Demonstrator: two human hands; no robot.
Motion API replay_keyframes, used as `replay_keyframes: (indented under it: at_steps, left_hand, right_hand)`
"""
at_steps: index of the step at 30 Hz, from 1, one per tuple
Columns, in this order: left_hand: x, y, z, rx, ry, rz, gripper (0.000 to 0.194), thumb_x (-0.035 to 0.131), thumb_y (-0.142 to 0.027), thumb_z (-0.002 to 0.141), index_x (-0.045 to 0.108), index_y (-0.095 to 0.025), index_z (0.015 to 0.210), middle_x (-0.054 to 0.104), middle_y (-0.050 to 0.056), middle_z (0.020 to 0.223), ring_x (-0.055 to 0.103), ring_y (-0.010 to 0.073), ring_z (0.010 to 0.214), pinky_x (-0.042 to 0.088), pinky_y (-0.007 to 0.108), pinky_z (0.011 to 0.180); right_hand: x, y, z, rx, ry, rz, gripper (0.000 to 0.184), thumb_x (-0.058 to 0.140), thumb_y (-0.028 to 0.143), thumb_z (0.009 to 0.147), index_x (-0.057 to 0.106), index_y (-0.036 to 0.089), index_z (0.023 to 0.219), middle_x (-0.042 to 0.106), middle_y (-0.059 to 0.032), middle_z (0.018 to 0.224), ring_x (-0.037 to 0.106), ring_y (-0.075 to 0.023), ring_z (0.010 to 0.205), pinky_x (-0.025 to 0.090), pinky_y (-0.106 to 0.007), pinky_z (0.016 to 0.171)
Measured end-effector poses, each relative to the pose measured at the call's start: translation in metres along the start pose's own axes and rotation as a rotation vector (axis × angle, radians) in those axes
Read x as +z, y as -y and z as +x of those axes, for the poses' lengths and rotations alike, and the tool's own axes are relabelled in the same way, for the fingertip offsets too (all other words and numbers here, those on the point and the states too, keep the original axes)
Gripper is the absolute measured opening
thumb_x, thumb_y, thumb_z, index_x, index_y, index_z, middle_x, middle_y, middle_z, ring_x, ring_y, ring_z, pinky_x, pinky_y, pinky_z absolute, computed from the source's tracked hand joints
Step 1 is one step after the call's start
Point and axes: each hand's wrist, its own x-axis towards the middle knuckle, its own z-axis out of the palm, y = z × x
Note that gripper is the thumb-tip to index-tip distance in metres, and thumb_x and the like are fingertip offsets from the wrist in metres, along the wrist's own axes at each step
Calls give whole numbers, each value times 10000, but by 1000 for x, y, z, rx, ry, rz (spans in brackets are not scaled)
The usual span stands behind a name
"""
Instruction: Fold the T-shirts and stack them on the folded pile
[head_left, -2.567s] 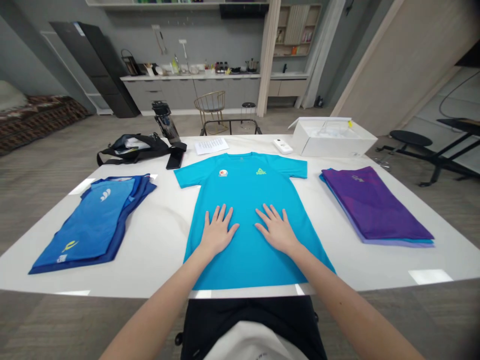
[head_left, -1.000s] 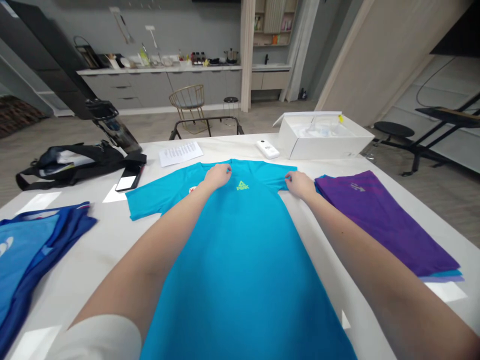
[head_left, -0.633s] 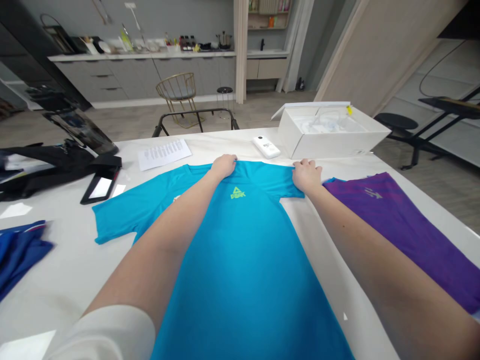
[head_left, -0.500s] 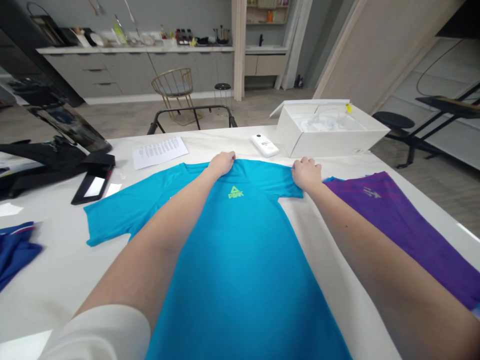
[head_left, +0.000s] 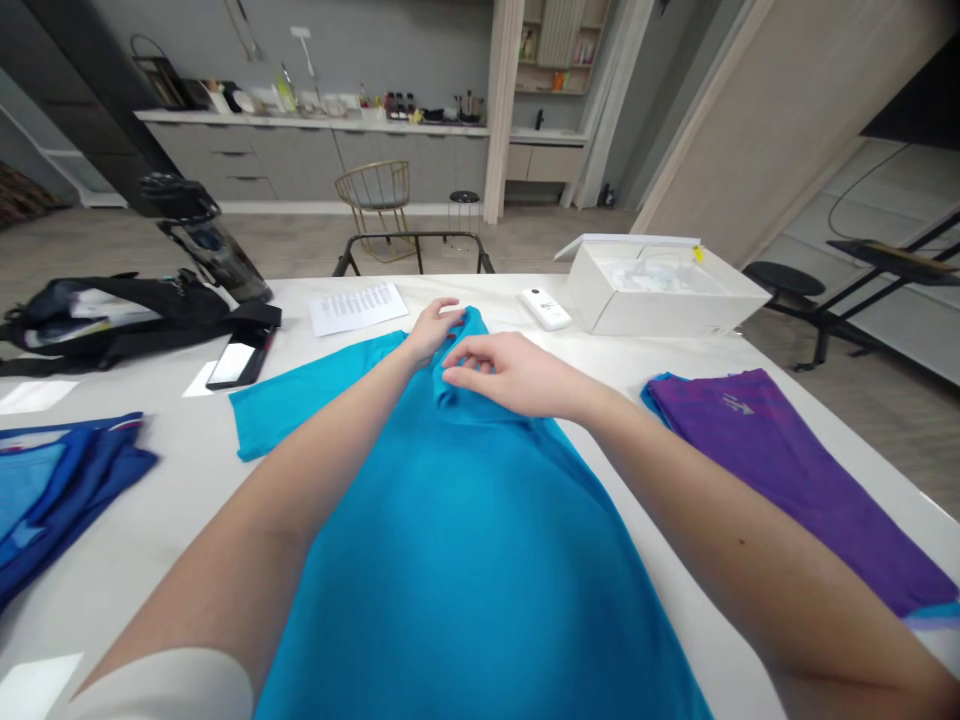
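Cloth bunches by the person's two hands, where a bright blue short-sleeved shirt (head_left: pixel 457 520) lies on a glossy white tabletop (head_left: pixel 187 490). The bare left hand (head_left: pixel 429 333) is partly open near the neckline, fingers loosely bent and touching the fabric; I can't make out whether they pinch it. Just beside it, the bare right hand (head_left: pixel 510 372) is half curled, thumb drawn toward the fingers, over the part of the shirt that is turned inward; whether it grips there, I can't tell either. The left sleeve (head_left: pixel 289 395) lies spread out to the side.

The table's far edge runs just beyond the hands, with a printed white sheet of paper (head_left: pixel 358 308) and a small white rectangular device (head_left: pixel 546 310) near it. To the right, a strip of tabletop separates the shirt from a stack of folded purple and blue garments (head_left: pixel 765 430); an open white cardboard box (head_left: pixel 660 308) stands farther back. To the left, another strip reaches a stack of folded blue garments (head_left: pixel 82 490).
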Motion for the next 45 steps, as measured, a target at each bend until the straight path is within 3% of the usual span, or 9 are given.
replay_keyframes:
  at_steps: [3,7,13,17,23,29,33,38,45]
  left_hand:
    - [-32,10,-32,-121,-46,125,359,509,-410,992,580,-199,1273,748,94,1132,712,170,896,533,288,796]
    - [-63,27,-86,-176,-38,615,471,489,-614,954,680,-190,1030,766,118,990,714,266,913,527,343,790]
    - [-57,31,-145,-98,47,1024,531,505,-676,925,695,-189,1018,744,183,1094,687,351,1087,518,401,874]
    - [-55,29,-155,-81,103,1082,388,550,-528,952,715,-178,921,710,204,1150,664,365,1125,513,420,879]
    - [-75,5,-145,-40,-8,657,271,518,-442,985,653,-210,944,701,49,814,668,234,808,500,339,754]
    - [-120,-20,-84,-137,-125,315,268,670,-438,874,674,-178,939,599,2,654,569,173,625,449,281,597]
    - [-146,15,-40,-213,-193,466,177,728,-338,809,698,-164,813,655,33,708,609,197,715,475,299,675]
    - [-152,70,-26,-200,-231,698,188,692,-327,842,721,-191,968,751,91,988,680,251,958,499,324,880]
    - [-144,62,-47,-84,-241,888,360,565,-291,946,594,-229,1299,672,133,1243,610,310,1197,467,427,1008]
  right_hand:
    - [26,-22,27,-8,-2,-108,194,582,293,971,767,232,972,748,-13,938,648,-173,860,469,-280,819]
    - [43,-93,62,188,-72,-360,361,495,138,948,713,189,1231,704,-105,1162,625,-234,1033,469,-344,949]
    - [68,-149,95,318,32,-601,465,428,271,1007,573,337,1444,387,-131,1601,355,-393,1416,388,-660,1051]
    - [74,-158,104,292,32,-663,354,471,277,978,691,273,1256,428,-129,1573,336,-376,1424,365,-650,1065]
    - [51,-162,108,367,-167,-588,258,541,288,910,703,200,1091,616,-154,1287,531,-339,1210,459,-502,1001]
    - [30,-156,129,484,-307,-548,281,563,363,884,733,172,1000,659,-161,1195,598,-329,1116,502,-432,941]
    - [43,-160,145,545,-214,-589,303,590,360,862,740,148,1017,666,-189,1213,600,-347,1120,497,-474,945]
    - [70,-177,149,608,-148,-530,287,561,295,884,718,179,1094,649,-172,1243,568,-346,1174,461,-549,996]
    - [84,-183,130,512,-297,-448,372,501,315,959,600,216,1303,552,-177,1369,504,-363,1244,476,-553,978]
